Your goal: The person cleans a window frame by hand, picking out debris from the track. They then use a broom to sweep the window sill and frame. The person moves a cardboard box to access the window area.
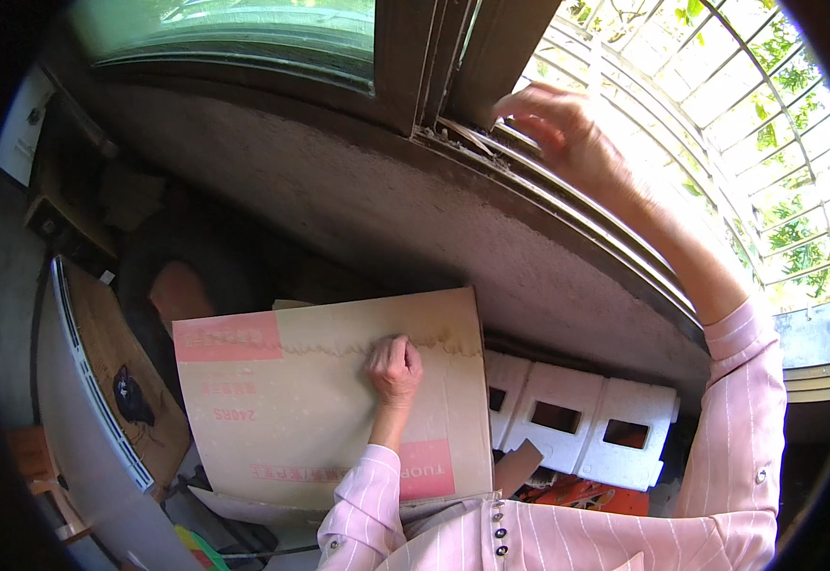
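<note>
My right hand (564, 132) is raised at the window, fingers curled and apart, with nothing seen in it. Its fingertips are beside the lower corner of a dark window sash (497, 57); whether they touch it, I cannot tell. Just below, a splintered strip (468, 135) and dusty debris lie in the window track (550, 187). My left hand (395, 367) is closed in a fist against the top of a large cardboard box (315, 421). The box has faded red printing and a brown water stain.
Metal bars (736, 121) stand outside the window opening. A rough wall (358, 193) runs below the sill. White foam packing (593, 421) with square holes lies right of the box. A dark tyre-like ring (226, 268) and a board (115, 364) are at left.
</note>
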A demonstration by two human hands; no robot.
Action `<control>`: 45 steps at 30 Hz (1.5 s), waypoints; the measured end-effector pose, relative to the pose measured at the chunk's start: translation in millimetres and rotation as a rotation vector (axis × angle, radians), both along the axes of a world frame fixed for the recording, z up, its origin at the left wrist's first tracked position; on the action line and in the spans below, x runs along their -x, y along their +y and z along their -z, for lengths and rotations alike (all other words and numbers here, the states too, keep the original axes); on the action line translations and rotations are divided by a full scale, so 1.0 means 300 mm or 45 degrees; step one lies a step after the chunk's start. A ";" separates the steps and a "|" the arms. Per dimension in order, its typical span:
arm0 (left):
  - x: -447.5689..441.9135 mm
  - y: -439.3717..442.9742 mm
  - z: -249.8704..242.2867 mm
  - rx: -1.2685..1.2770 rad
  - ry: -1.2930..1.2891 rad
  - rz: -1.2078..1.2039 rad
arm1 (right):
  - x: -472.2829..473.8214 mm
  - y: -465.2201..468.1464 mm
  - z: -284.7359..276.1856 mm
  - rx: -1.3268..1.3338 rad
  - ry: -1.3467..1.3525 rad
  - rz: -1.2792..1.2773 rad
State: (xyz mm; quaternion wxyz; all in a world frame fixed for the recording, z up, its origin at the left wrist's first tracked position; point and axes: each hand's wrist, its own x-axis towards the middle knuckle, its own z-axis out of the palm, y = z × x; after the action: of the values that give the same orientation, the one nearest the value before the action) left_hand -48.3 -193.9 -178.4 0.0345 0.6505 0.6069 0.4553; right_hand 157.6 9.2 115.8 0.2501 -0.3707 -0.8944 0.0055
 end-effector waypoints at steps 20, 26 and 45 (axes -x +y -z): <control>-0.007 -0.002 -0.011 0.057 -0.080 -0.005 | 0.124 0.000 -0.011 0.165 -0.214 -0.047; -0.002 -0.004 -0.015 0.030 0.049 -0.014 | 0.176 0.010 0.029 -0.028 -0.241 -0.016; -0.010 -0.003 0.002 0.022 -0.048 -0.020 | 0.142 0.030 0.015 0.101 -0.259 0.003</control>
State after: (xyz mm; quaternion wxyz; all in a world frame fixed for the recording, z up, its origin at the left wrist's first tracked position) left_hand -45.3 -194.9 -179.2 0.0480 0.6369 0.6152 0.4623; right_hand 115.1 18.2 111.2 0.1430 -0.3800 -0.9139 0.0029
